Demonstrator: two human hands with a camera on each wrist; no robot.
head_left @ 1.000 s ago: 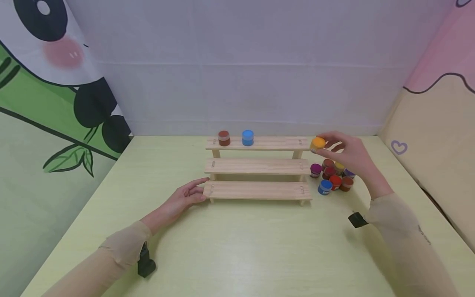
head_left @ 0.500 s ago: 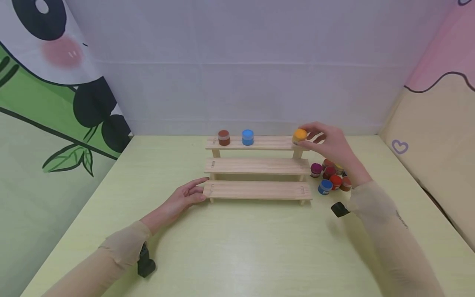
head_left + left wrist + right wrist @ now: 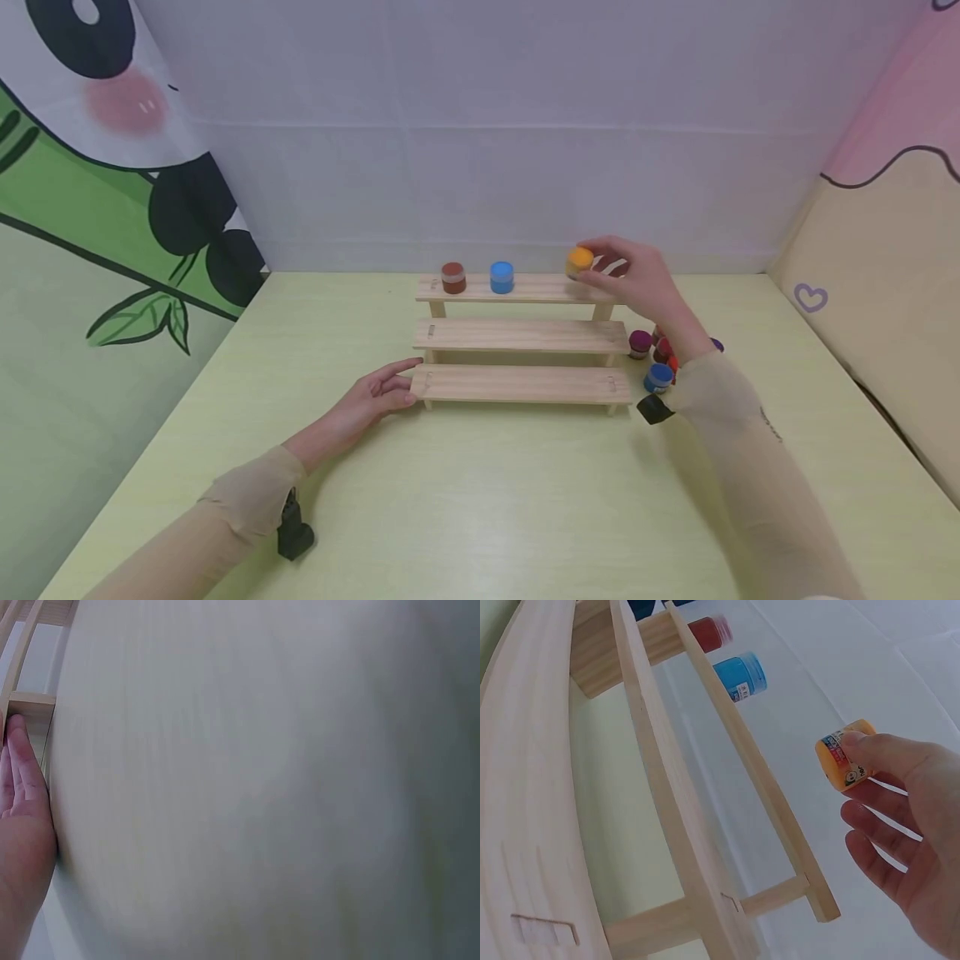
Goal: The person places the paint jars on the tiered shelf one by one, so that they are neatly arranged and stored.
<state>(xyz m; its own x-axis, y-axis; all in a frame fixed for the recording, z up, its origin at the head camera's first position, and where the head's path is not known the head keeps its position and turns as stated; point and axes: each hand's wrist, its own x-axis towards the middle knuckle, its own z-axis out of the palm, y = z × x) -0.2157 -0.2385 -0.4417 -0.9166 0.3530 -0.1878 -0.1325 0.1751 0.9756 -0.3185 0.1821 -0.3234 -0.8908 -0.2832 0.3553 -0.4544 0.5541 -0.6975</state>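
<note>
Yellow fills my pinch: a jar [image 3: 579, 262] is caught between the thumb and fingertips of my right hand [image 3: 637, 279], thumb across its label, the lower fingers loosely bent and clear of it. I have it in the air by the top shelf [image 3: 542, 289], right of that shelf's middle; from the right wrist I see a gap between it and the wood. Farther left on the same shelf stand a blue jar [image 3: 502, 277] and then a brown jar [image 3: 453, 278], upright and apart.

Two more shelves of the rack [image 3: 517, 335] step down toward me. My left hand [image 3: 372, 396], fingers fairly straight, touches the left end of the lowest shelf [image 3: 517, 384]; it seems not to be wrapped round it, though the left wrist view catches only its edge.

On the table [image 3: 465, 492], a purple jar [image 3: 640, 343] stands just right of the rack, with a dark blue jar [image 3: 658, 378] nearer me. Red jars [image 3: 663, 349] crowd behind, partly hidden by my right sleeve [image 3: 720, 400], so I can't count them.
</note>
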